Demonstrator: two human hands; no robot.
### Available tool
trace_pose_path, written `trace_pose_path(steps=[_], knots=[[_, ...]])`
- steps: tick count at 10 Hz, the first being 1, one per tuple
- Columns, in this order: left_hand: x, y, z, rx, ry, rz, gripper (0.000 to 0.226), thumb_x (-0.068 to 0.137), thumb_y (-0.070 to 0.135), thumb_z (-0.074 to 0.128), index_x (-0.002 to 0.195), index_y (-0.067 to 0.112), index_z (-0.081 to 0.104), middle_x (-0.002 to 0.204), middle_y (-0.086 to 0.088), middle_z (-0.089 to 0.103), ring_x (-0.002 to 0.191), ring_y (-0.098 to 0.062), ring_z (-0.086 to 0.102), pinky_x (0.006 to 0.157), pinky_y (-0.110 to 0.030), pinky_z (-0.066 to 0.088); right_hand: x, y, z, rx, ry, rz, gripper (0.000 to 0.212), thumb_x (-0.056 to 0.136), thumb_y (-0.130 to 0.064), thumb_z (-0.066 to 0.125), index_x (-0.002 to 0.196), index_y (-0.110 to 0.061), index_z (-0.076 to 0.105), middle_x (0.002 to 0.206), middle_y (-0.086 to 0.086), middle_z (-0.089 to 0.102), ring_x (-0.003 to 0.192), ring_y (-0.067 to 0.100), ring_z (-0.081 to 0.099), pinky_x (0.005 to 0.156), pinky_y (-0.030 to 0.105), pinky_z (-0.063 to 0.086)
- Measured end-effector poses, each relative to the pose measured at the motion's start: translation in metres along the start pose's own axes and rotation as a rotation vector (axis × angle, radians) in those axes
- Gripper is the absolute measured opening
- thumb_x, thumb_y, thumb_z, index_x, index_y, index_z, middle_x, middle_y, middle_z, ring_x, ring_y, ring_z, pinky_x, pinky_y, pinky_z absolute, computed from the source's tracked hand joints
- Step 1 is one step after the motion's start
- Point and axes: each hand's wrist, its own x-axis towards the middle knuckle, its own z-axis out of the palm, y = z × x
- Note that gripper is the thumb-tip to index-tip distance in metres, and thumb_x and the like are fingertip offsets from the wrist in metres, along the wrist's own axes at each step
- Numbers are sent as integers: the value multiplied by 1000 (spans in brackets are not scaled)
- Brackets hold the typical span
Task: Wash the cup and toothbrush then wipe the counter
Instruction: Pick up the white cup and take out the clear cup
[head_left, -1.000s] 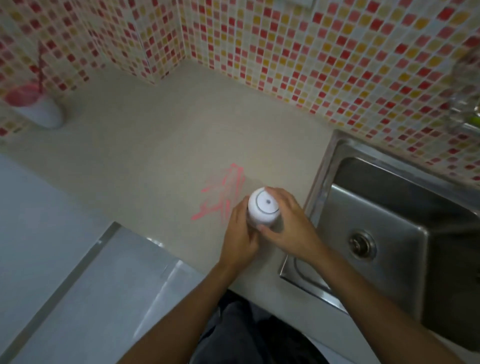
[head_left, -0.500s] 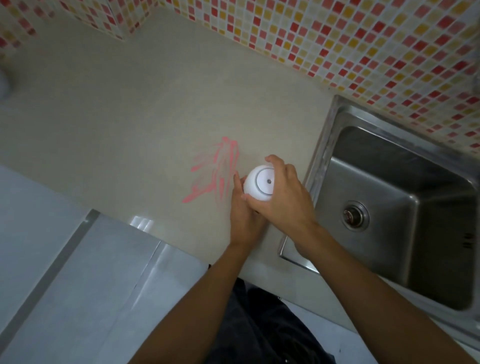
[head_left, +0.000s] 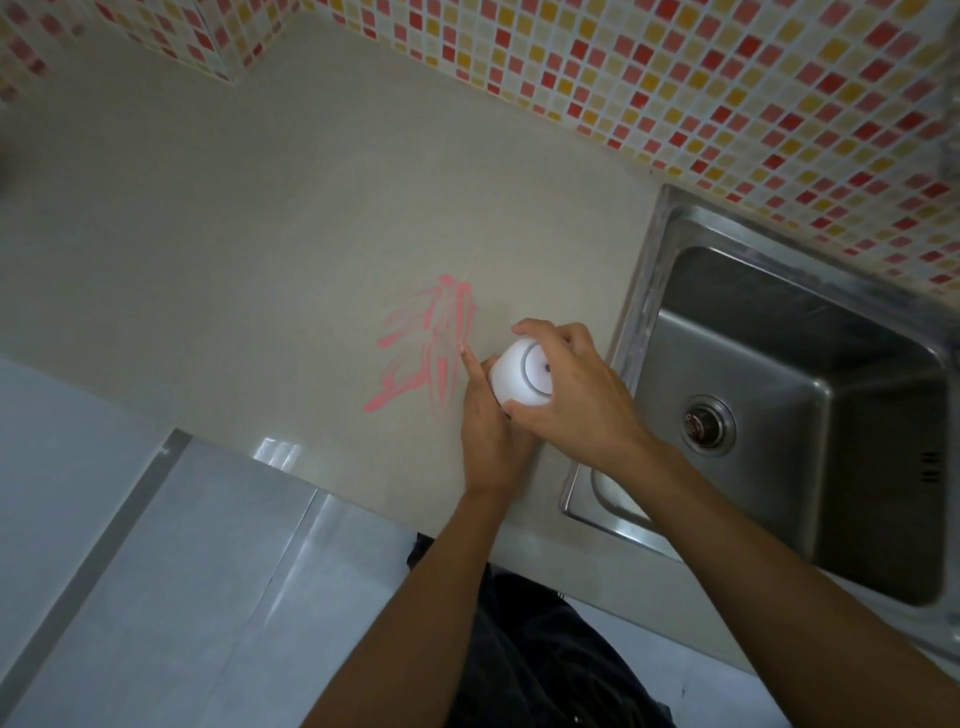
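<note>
White container (head_left: 523, 375): only grey ring and dot on top, no lettering. Nothing else legible.

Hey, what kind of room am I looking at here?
Likely a bathroom or small kitchen wash area: a stainless steel sink set into a beige counter, with a red and yellow mosaic tile wall behind.

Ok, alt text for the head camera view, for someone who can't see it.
The left hand and right hand clasp a white container at a beige counter, beside a pink stain. A steel sink lies right, mosaic tiles behind.
</note>
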Motion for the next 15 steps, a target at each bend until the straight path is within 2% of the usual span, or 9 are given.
trace_pose_path(steps=[1,2,3,4,5,6,9,11,15], knots=[[3,-3,1,10,-33,-29,88,83,17,68,151,13,13,146,-11,40,131,-23,45,108,-17,29,3,2,-6,-49,-62,-48,70,72,-38,72,131,-41,35,123,-3,36,101,20,56,79,37,53],[10,-3,3,-10,-71,38,92,82,64,48,148,8,17,115,3,60,107,-2,58,109,-1,6,7,4,-14,-84,-122,-92,69,72,-40,72,131,-39,36,121,-3,36,102,21,54,79,37,53],[10,-5,4,29,-68,58,86,80,62,55,144,32,5,112,14,59,103,11,52,118,-16,12,13,6,-21,-125,-169,-122,67,72,-42,72,130,-41,37,120,-5,36,101,22,56,81,36,51],[6,-3,1,-1,-43,38,115,72,59,66,144,36,-21,122,11,57,107,0,56,107,-31,40,15,2,-28,-179,-218,-191,65,72,-38,73,127,-42,39,120,-6,36,100,21,54,79,38,52],[7,-3,-1,-53,-71,35,113,70,71,58,149,30,-10,129,1,57,113,-15,59,103,-36,46,16,-6,-36,-282,-282,-313,68,70,-29,74,126,-42,39,121,-6,37,102,23,49,78,41,52],[7,-4,-1,-28,-71,46,123,70,65,70,152,15,-6,132,1,55,116,-13,57,97,-14,41,16,-14,-57,-283,-294,-301,75,67,-33,75,130,-43,37,122,-5,39,104,20,51,81,39,51],[4,2,-4,51,-29,-9,125,68,43,82,151,21,-9,141,6,47,126,-15,49,100,-22,39,19,31,-118,164,72,104,69,68,-54,76,125,-29,47,126,-3,56,106,16,56,82,33,55],[4,3,0,96,-15,-26,121,70,38,83,152,17,-3,141,5,47,123,-18,52,99,-22,42,22,97,-60,856,111,394,69,76,-17,78,135,-20,42,124,5,57,102,18,64,75,34,59],[5,-5,5,61,33,-5,93,66,32,87,141,20,34,134,11,47,126,-11,48,103,-19,38,44,108,12,695,203,157,83,55,-20,86,126,-27,45,123,-10,60,113,1,58,93,19,47]])
